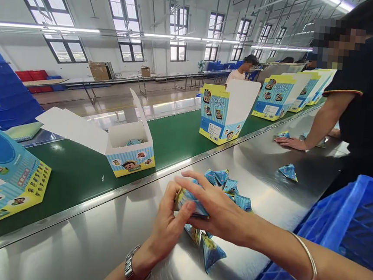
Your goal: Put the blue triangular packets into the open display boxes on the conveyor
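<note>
Packets [186, 199], pyramid-shaped, are clasped between your left hand [168, 219] and right hand [218, 204] above the metal bench [99, 237]; long axis unclear. Open carton [131, 159] stands on the green conveyor belt [82, 176], ahead and leftward, nearer your left hand.

The pyramid-shaped packets [212, 252] at lower centre are patterned blue with yellow patches. The open carton [131, 158] left of centre has light-blue stripes, yellow edging and cartoon faces, its flaps white. Across the middle, the conveyor belt [177, 135] is deep green, the worktop [100, 232] silver-grey; at lower right, the plastic crate [333, 214] is blue.
</note>
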`<control>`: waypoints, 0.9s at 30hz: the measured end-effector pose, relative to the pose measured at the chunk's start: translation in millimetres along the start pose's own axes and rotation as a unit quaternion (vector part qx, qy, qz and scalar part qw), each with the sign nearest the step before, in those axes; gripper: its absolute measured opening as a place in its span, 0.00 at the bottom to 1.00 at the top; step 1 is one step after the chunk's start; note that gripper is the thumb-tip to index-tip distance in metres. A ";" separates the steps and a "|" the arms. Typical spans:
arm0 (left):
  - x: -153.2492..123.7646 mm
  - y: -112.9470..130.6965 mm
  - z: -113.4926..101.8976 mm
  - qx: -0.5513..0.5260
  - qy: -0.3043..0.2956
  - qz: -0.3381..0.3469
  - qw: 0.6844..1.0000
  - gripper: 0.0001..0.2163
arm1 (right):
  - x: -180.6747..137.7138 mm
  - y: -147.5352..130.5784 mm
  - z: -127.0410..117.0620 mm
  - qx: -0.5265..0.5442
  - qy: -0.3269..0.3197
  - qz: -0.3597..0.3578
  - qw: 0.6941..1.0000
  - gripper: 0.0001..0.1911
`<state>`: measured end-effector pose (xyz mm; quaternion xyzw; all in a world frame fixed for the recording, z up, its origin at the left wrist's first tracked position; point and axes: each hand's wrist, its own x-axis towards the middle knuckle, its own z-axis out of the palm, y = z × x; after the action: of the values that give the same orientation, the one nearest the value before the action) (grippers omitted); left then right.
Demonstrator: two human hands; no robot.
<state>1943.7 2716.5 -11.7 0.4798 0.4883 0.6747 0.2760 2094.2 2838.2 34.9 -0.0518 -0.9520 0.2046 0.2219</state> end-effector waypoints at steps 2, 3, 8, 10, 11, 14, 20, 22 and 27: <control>3.1 -4.9 6.1 0.000 -0.040 -0.002 0.999 0.21 | -0.4 6.7 -5.2 -0.004 -0.037 -0.001 0.999 0.45; 5.0 -8.4 8.4 -0.019 -0.052 -0.005 0.998 0.23 | -0.4 9.7 -9.1 -0.001 -0.027 -0.006 1.000 0.39; 15.0 -43.5 15.5 0.023 0.045 0.020 0.999 0.21 | -1.1 17.1 -37.5 -0.035 0.349 -0.101 0.931 0.37; 12.9 -66.2 19.2 0.096 0.024 -0.012 0.995 0.18 | -0.9 20.2 -46.7 -0.052 0.397 -0.137 0.906 0.42; 9.5 -78.4 21.5 0.122 -0.005 -0.041 0.992 0.17 | -0.7 22.7 -49.9 -0.055 0.392 -0.145 0.907 0.41; -7.2 -113.5 28.3 0.165 -0.090 -0.099 0.977 0.15 | -0.3 34.1 -54.7 -0.064 0.400 -0.152 0.901 0.43; -20.6 -134.7 32.7 0.165 -0.058 -0.073 0.982 0.15 | -2.5 53.0 -59.3 -0.055 0.376 -0.115 0.918 0.43; -9.4 -116.1 34.7 0.119 -0.005 -0.047 0.992 0.15 | -3.4 55.0 -57.6 -0.025 0.367 -0.117 0.922 0.45; 36.0 -36.1 56.4 -0.206 -0.024 -0.037 0.978 0.23 | -7.0 62.5 -40.2 0.004 0.281 -0.126 0.951 0.39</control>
<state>1977.9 2782.4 -27.9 0.4099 0.3496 0.7385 0.4053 2118.8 2908.6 39.2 0.0144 -0.8491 0.1555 0.5047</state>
